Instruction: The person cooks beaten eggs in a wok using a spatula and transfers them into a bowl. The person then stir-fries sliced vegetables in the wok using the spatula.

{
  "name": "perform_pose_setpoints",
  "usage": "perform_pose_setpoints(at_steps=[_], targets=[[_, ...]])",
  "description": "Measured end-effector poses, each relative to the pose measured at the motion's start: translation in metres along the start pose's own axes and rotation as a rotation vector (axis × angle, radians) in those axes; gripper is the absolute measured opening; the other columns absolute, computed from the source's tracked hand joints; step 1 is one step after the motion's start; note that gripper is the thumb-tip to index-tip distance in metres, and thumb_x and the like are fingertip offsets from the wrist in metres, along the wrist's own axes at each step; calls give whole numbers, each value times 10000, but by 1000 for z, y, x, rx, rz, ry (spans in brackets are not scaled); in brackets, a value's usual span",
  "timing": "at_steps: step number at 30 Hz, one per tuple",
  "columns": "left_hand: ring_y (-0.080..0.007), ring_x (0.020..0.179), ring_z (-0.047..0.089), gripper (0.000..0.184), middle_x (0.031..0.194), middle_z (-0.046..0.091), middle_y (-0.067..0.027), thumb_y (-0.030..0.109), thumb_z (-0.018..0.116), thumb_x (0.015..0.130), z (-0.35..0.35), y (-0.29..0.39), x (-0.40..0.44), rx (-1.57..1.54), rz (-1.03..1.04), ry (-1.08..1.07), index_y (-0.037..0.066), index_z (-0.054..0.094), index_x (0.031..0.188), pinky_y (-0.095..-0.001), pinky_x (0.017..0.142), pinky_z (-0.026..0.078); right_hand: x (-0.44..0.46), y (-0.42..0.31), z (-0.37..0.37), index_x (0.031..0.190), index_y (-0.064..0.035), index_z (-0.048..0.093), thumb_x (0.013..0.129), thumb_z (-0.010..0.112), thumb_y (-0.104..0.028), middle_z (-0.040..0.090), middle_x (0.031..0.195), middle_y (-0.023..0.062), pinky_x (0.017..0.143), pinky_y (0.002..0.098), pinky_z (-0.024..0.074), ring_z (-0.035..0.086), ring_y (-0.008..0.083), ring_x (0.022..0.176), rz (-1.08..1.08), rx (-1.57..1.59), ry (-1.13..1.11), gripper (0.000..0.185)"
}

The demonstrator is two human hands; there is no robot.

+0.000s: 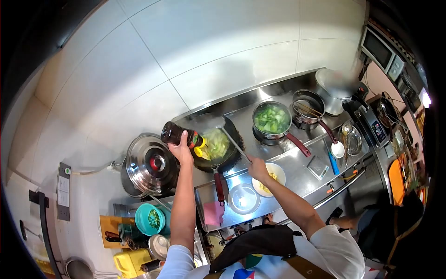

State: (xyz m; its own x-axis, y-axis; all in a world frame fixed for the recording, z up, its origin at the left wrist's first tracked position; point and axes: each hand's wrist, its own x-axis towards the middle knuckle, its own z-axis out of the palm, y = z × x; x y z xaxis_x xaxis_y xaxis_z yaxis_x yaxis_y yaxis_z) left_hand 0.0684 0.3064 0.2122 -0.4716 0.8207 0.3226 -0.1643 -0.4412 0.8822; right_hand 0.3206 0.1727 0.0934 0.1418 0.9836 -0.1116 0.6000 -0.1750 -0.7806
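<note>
My left hand [181,149] grips a dark sauce bottle [172,133], tipped with its yellow cap end [200,151] low over a wok [236,144]. Whether sauce is flowing out I cannot tell. Pale green chopped vegetables [216,145] lie in the wok. In my closed right hand [259,169] is the long handle of a metal cooking utensil [234,145]; its head is at the wok's far edge, blurred by steam, so ladle or spatula is unclear. Below that hand stands a white plate [281,176] with yellowish food, beside a clear shallow bowl [243,199].
A saucepan of leafy greens [271,119] and another pot with chopsticks [308,108] stand to the right. A large lidded pot [149,163] is close on the left. A turquoise bowl [147,218], scale [318,166] and pink cloth [213,214] lie nearby. Another person's leg [347,222] shows at right.
</note>
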Motion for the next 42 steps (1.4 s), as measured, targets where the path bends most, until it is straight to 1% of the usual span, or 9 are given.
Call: perform_pose_setpoints(at_steps=[21,24,28,32,33,35,38,39,42], targets=[[-235,1021,629,498,1163,612,-104,118,772,826,-58,-14,37,-632,-277,386,14,504,1232,-447,900,553,18,4,52,1088,-42,647,856,527,-120,672,959,269,816,496,510,644,436,917,-279,-348,191,272],[-241,1071,621,436,1183,632,-96,217,750,857,-92,-13,30,-845,-400,352,29,565,1204,-444,1009,478,5,-49,49,1037,-63,681,909,532,-254,674,947,253,780,466,516,643,422,878,-372,-77,-38,273],[-252,1107,605,431,1199,632,-92,257,721,881,-114,24,-11,-948,-382,353,50,566,1225,-455,1031,455,-18,-141,78,1302,-21,568,963,386,-639,595,1259,116,814,357,503,588,212,990,186,920,-489,728],[-213,1051,625,378,1159,648,-56,261,678,918,-152,63,-62,-607,-212,247,88,564,1234,-404,989,483,-25,-201,98,1304,1,549,992,357,-592,541,1337,159,916,351,468,548,233,1126,-88,621,-298,697],[-201,1029,629,352,1123,648,-57,213,669,923,-151,90,-77,-536,-141,295,84,557,1231,-376,953,504,-45,-215,88,1303,10,539,1024,337,-511,534,1354,161,977,346,436,530,241,1192,-431,336,-211,624],[-203,1015,631,320,1114,645,-56,169,668,919,-185,123,-94,-437,-69,322,79,566,1208,-364,933,509,-60,-205,97,1294,54,497,1036,317,-424,562,1256,256,1016,439,394,538,381,1173,-549,338,-393,572],[-157,994,606,411,1109,638,-46,100,769,823,-252,154,-123,-150,79,500,43,582,1185,-322,917,476,-72,-182,93,1374,2,474,1046,320,-389,532,1368,202,1040,392,401,521,339,1248,-713,280,-669,533],[-145,985,600,417,1094,642,-44,96,788,805,-277,165,-135,-6,117,549,43,591,1169,-309,912,468,-83,-192,76,1361,-20,503,1044,329,-402,568,1345,160,1023,364,410,543,269,1226,-364,361,-817,525],[-143,935,608,412,1057,652,-47,112,813,788,-342,222,-164,332,188,731,44,604,1137,-297,870,479,-73,-147,69,1398,-35,490,1028,353,-509,620,1221,74,905,323,470,590,175,1062,-318,314,-765,618]])
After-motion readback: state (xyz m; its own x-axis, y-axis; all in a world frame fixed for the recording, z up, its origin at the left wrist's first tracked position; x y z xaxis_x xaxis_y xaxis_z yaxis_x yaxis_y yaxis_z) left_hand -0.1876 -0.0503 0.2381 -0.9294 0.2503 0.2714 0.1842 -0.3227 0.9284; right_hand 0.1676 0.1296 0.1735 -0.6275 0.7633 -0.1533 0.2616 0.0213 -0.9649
